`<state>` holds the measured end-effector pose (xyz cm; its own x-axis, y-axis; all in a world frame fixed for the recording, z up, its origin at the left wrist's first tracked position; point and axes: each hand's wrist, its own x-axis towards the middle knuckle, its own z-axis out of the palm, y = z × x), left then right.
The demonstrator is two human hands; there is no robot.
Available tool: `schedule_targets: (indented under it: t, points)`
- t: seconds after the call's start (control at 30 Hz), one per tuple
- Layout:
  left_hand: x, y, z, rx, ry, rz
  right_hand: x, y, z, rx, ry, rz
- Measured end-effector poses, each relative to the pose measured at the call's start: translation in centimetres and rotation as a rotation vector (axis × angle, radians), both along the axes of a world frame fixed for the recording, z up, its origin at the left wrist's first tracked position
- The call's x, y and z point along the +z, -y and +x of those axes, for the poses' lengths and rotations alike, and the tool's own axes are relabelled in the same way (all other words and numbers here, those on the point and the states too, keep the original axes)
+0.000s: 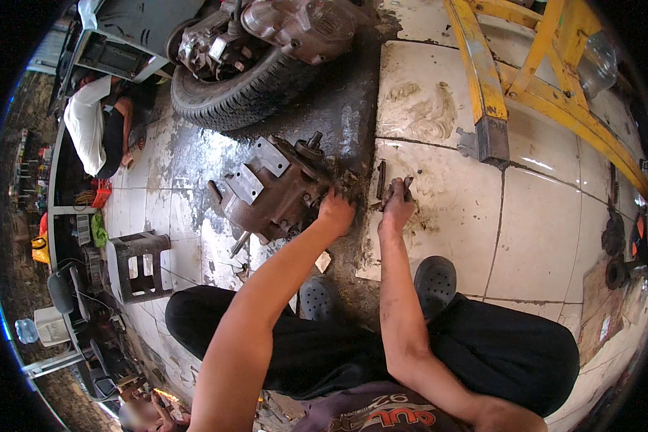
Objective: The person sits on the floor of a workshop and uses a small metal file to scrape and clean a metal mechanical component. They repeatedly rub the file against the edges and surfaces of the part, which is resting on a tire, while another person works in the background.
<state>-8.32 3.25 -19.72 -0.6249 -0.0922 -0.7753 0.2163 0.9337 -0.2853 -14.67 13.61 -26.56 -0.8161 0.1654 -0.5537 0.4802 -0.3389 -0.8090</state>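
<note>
A greasy brown gearbox housing (266, 191) lies on the floor in front of me, with two bare metal plates on its upper face and a shaft sticking out at its near left. My left hand (336, 211) is at its right end, fingers curled in against the dirty metal; what they grip is hidden. To the right, over the pale tiles, my right hand (397, 207) pinches a small dark metal piece (408, 183), too small to name exactly. Just left of that hand a dark, narrow metal rod (381, 174) lies on the tile.
Beyond the housing, a tyre (241, 97) lies under a larger greasy casing (299, 27). A yellow steel frame (489, 79) stands at the far right. A grey plastic stool (140, 266) is on the left. Another person (90, 126) crouches at the far left. Oily grime covers the floor's middle.
</note>
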Motion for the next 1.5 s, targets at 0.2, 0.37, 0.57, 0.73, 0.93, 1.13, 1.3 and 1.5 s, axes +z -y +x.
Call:
schedule_targets:
  t: [0.2, 0.37, 0.57, 0.73, 0.93, 1.13, 1.3, 1.5]
  points:
    - [2.0, -1.2, 0.0, -0.148, -0.272, -0.197, -3.4, -0.6, -0.5, 0.001, -0.054, 0.068]
    - [2.8, -1.2, 0.0, 0.204, 0.181, 0.108, -1.9, 1.2, 0.9, 0.155, -0.097, 0.292]
    - [6.1, 0.5, 5.2, -0.25, -0.461, 0.41, 1.0, 1.3, 2.2, 0.617, -0.278, 0.361]
    - [12.1, 3.9, 7.0, 0.238, -0.695, 0.325, 0.2, 2.6, 2.9, 0.754, -0.375, 0.434]
    - [16.0, 9.6, 4.6, 0.496, -1.29, 0.134, 0.6, 5.3, 3.3, 0.743, -0.542, 0.499]
    - [11.5, 13.8, 5.1, 0.679, -1.274, 0.112, -0.4, 6.2, 2.8, 0.795, -0.534, 0.345]
    - [10.8, 14.6, 5.1, 0.937, -1.127, 0.18, 1.0, 6.0, 3.8, 0.809, -0.352, 0.301]
    - [11.2, 13.9, 3.8, 0.95, -1.115, 0.171, -3.5, 6.6, 0.1, 0.919, -0.272, 0.254]
